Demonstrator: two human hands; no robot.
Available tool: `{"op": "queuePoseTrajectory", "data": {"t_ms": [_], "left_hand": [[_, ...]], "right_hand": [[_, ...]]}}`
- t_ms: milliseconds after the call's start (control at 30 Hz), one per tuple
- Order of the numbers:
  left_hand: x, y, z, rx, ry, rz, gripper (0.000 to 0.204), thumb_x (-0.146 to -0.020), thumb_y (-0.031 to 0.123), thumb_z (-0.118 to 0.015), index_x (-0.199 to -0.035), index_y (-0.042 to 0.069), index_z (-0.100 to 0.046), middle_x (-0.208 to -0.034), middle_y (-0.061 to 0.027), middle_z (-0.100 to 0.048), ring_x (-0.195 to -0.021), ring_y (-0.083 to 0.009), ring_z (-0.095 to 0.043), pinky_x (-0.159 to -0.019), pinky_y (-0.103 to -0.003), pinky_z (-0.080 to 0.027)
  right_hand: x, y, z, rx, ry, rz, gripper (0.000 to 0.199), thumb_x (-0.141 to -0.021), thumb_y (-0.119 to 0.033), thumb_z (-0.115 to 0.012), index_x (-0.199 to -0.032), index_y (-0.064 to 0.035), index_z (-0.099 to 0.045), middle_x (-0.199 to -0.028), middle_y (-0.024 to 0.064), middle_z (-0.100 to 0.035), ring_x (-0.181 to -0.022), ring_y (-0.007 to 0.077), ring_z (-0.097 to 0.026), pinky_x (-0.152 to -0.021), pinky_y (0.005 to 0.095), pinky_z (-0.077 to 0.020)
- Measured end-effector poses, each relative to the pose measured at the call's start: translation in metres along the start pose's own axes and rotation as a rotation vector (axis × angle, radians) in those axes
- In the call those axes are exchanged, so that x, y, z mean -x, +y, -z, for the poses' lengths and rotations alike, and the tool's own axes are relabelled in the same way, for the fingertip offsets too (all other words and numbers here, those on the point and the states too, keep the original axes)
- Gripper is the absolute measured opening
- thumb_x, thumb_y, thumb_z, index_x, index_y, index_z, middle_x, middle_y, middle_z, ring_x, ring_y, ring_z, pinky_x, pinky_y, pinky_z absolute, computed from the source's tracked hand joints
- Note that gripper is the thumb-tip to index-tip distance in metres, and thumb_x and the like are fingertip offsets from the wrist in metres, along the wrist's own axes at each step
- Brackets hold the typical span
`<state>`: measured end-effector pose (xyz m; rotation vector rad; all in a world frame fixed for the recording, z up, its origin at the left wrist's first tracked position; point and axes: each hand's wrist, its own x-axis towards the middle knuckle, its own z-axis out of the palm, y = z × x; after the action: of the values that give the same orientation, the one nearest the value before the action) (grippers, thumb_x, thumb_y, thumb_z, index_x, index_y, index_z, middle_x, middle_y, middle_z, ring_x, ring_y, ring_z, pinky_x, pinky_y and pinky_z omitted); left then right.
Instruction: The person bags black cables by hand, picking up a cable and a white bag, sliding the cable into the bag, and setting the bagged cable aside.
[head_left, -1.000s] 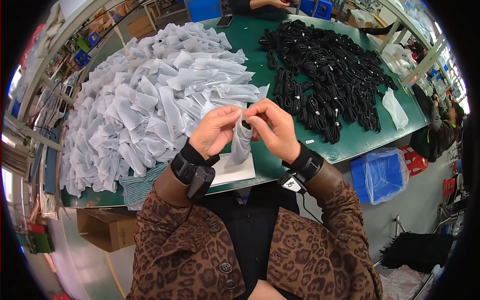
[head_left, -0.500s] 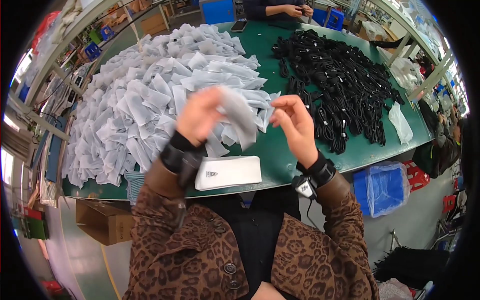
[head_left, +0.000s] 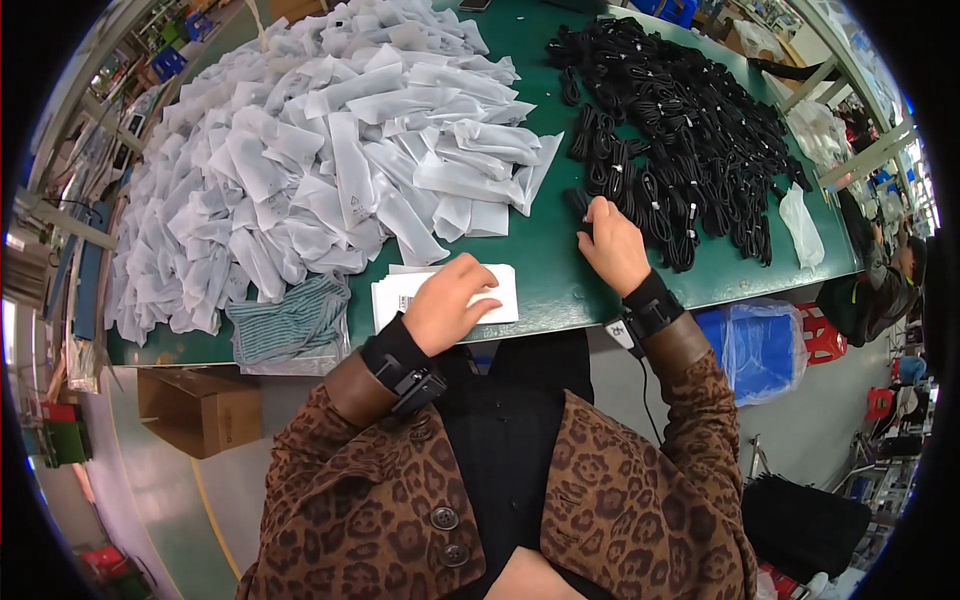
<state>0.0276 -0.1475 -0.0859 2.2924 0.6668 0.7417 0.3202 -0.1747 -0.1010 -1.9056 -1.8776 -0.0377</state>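
lying close to the near edge of the surface (head_left: 545,310), left of the middle of that edge, a stack of flat white bags (head_left: 506,298) is carrying the person's left hand (head_left: 446,305), whose finger and thumb are curving over it and standing apart. farther right, the right hand (head_left: 616,250) is reaching in from the near edge, its fingertips meeting a small black bundle (head_left: 577,204); whether they are clamping it, one cannot tell. the two hands are staying well apart from each other. just beyond the right hand, a heap of coiled black cables (head_left: 690,140) is spreading toward the far right corner. a large pile of filled whitish bags (head_left: 300,150) is covering the left half, running from the near left corner to the far edge. left of the stack, a blue-green ribbed cloth (head_left: 290,318) is lying at the near edge. one loose white bag (head_left: 800,228) is resting by the right edge. below the surface, a cardboard box (head_left: 225,415) is standing at the left and a plastic-lined blue bin (head_left: 755,345) at the right.
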Motion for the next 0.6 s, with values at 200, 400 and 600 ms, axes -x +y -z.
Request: {"op": "queuePoseTrajectory", "data": {"t_ms": [200, 400, 600], "left_hand": [[0.001, 0.002, -0.023, -0.236, 0.051, -0.069, 0.017, -0.082, 0.012, -0.073, -0.092, 0.004, -0.061, -0.088, -0.0099, -0.054, -0.08, -0.0293, -0.06, -0.068, -0.037, -0.048], [0.002, 0.0, -0.027, -0.161, 0.091, -0.047, 0.012, -0.084, 0.008, -0.068, -0.086, 0.003, -0.058, -0.086, -0.0105, -0.053, -0.08, -0.0321, -0.058, -0.067, -0.04, -0.047], [0.002, -0.002, -0.025, 0.094, 0.11, 0.182, 0.008, -0.087, 0.003, -0.066, -0.089, 0.001, -0.059, -0.081, -0.007, -0.057, -0.073, -0.0203, -0.057, -0.066, -0.029, -0.046]], "right_hand": [[0.041, -0.024, -0.004, -0.297, 0.026, -0.067, 0.031, -0.085, -0.01, -0.069, -0.111, 0.0, -0.057, -0.097, 0.0198, -0.062, -0.088, 0.0406, -0.062, -0.073, 0.0436, -0.0507], [0.061, -0.054, 0.002, -0.381, 0.118, 0.064, 0.034, -0.085, -0.006, -0.069, -0.117, -0.0002, -0.058, -0.098, 0.0189, -0.062, -0.085, 0.0385, -0.063, -0.071, 0.0417, -0.0502], [0.074, -0.071, 0.017, -0.398, 0.125, 0.103, 0.036, -0.083, -0.002, -0.07, -0.118, -0.0022, -0.061, -0.094, 0.0156, -0.061, -0.079, 0.0337, -0.063, -0.067, 0.0385, -0.0505]]}}
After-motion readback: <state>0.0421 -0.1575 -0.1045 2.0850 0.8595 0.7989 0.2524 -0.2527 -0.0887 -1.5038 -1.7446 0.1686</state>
